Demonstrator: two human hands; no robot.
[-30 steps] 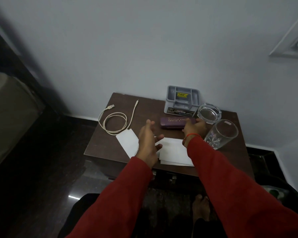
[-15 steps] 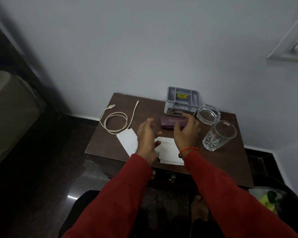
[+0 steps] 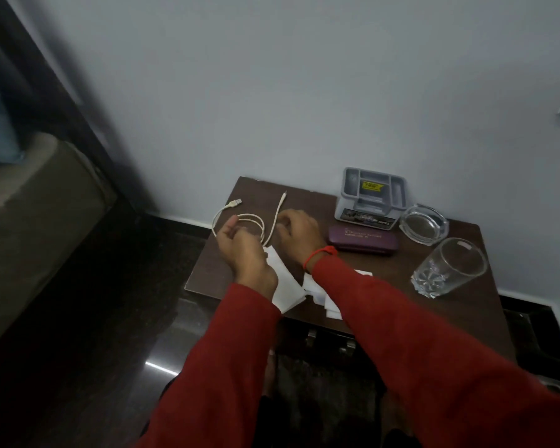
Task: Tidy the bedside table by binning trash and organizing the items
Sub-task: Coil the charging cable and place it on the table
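Still early, judging by the bedside table (image 3: pixel 459 321): nothing sorted into place, paper scraps (image 3: pixel 286 291) lying loose at the front edge, partly under both red sleeves. No bin in view, so no telling what has gone into one.

Left hand (image 3: pixel 241 250) over the loose coil of the white cable (image 3: pixel 256 221), thumb raised, fingers curled downward toward the loop; possibly pinching the cord, but fingertips hidden behind the palm, so cannot tell. Right hand (image 3: pixel 296 232), red thread at the wrist, just beside the straight run of the same cable, fingers bent down near it; grip likewise not visible. Cable at the back-left part of the table, both plugs free and pointing toward the wall. Coiling it looks like the step in hand.

Left to do, as a guess: bundle the cable, bin the paper, line up the rest.

Containers:
- Grey organizer tray (image 3: pixel 370 197) at the back against the wall, several compartments, only a yellow label (image 3: pixel 370 186) showing in the middle one; otherwise bare.
- Glass ashtray (image 3: pixel 423 225) just to its right, nothing inside.
- Drinking glass (image 3: pixel 450 268) near the right edge, seemingly upright though skewed by the wide lens, holding nothing.
- Purple case (image 3: pixel 362 239) closed, lying flat in front of the tray; contents unseen.
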